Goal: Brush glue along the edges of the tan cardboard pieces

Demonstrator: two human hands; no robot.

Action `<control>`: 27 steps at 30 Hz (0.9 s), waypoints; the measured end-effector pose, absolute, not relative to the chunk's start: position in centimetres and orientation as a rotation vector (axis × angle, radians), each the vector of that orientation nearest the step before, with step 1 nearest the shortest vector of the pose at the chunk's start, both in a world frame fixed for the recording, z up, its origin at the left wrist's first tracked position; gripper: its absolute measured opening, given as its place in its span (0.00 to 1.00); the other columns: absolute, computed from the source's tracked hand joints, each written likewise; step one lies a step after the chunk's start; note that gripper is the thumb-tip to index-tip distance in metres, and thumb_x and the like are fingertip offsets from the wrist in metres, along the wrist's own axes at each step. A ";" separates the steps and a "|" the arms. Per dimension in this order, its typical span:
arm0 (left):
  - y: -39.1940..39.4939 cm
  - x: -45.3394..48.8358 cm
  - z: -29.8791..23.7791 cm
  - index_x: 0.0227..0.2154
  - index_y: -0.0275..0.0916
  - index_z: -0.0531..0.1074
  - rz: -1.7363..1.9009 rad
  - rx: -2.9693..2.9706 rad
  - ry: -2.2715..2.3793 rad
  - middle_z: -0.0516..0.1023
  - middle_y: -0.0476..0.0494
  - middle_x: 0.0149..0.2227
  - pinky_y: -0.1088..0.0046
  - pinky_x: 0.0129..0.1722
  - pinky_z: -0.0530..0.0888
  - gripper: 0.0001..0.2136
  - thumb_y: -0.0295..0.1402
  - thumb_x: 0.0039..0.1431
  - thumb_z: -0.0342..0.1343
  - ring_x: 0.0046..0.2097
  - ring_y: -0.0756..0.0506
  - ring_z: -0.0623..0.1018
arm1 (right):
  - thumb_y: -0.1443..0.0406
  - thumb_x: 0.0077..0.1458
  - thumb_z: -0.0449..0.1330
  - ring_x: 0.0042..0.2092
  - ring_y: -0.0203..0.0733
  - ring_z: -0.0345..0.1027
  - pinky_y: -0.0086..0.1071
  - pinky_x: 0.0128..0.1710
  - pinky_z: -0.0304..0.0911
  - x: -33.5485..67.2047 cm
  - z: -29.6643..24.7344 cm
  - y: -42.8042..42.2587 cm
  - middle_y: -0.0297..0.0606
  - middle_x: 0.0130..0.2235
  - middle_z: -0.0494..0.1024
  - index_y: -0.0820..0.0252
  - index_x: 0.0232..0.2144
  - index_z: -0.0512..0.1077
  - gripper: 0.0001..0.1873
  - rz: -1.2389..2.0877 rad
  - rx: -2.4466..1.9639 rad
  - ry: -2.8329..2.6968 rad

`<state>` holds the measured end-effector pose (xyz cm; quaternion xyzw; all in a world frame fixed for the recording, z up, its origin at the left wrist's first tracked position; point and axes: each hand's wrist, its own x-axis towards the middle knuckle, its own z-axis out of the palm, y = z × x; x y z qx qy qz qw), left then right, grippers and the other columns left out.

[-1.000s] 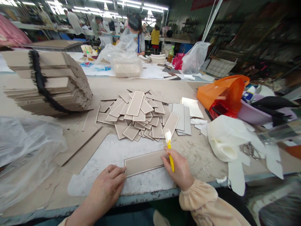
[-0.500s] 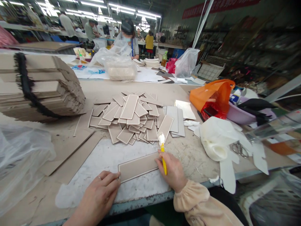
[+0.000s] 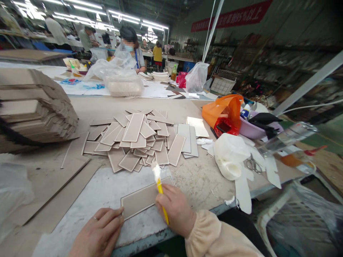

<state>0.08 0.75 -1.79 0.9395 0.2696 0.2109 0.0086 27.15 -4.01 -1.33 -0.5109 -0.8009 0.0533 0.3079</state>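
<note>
Both hands: resting low at the table [image 3: 203, 178] edge.
Left hand [image 3: 98, 233]: lying flat, fingers open, pressing the card strip [image 3: 139, 200].
Right hand [image 3: 175, 210]: curling closed, gripping the yellow brush [image 3: 161, 191], bristles tilting upward.

- A red banner [image 3: 232, 16] hangs high on the workshop's back wall, printed with white Chinese characters; only "95%以上" near its right end can be read with confidence.
- The rest of the banner's wording is too small and blurred to read.
</note>
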 end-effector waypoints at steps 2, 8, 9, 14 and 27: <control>0.9 0.2 -1.8 0.35 0.43 0.74 0.673 2.948 0.834 0.79 0.46 0.40 0.76 0.38 0.75 0.08 0.34 0.63 0.50 0.39 0.48 0.76 | 0.70 0.62 0.51 0.49 0.47 0.65 0.41 0.51 0.65 25.9 -1.3 -4.2 0.43 0.39 0.72 0.59 0.36 0.67 0.05 0.175 -1.281 -2.162; 0.9 0.3 -1.8 0.35 0.42 0.75 0.673 2.944 0.831 0.79 0.45 0.39 0.77 0.38 0.75 0.09 0.34 0.64 0.48 0.39 0.48 0.76 | 0.64 0.61 0.58 0.62 0.50 0.54 0.45 0.61 0.55 24.1 -1.9 -4.3 0.50 0.53 0.68 0.61 0.42 0.67 0.08 0.310 -1.298 -2.193; 0.9 0.2 -1.8 0.35 0.42 0.75 0.672 2.937 0.834 0.79 0.45 0.39 0.77 0.39 0.75 0.09 0.34 0.64 0.48 0.39 0.48 0.76 | 0.63 0.61 0.59 0.62 0.51 0.53 0.45 0.62 0.54 23.9 -2.0 -4.4 0.50 0.54 0.68 0.61 0.43 0.67 0.09 0.329 -1.314 -2.190; 0.8 0.1 -2.0 0.35 0.43 0.75 0.639 2.888 0.870 0.79 0.45 0.39 0.76 0.38 0.76 0.09 0.33 0.63 0.49 0.40 0.48 0.76 | 0.62 0.60 0.60 0.62 0.50 0.54 0.45 0.61 0.56 23.4 -1.9 -4.3 0.48 0.52 0.69 0.59 0.42 0.67 0.09 0.343 -1.237 -2.227; 0.5 0.5 -1.2 0.40 0.43 0.72 0.722 2.687 1.110 0.76 0.44 0.42 0.72 0.42 0.77 0.11 0.42 0.62 0.52 0.43 0.46 0.77 | 0.70 0.62 0.55 0.47 0.48 0.70 0.41 0.45 0.68 33.2 -0.2 -6.2 0.41 0.42 0.74 0.55 0.40 0.62 0.06 0.196 -1.563 -1.752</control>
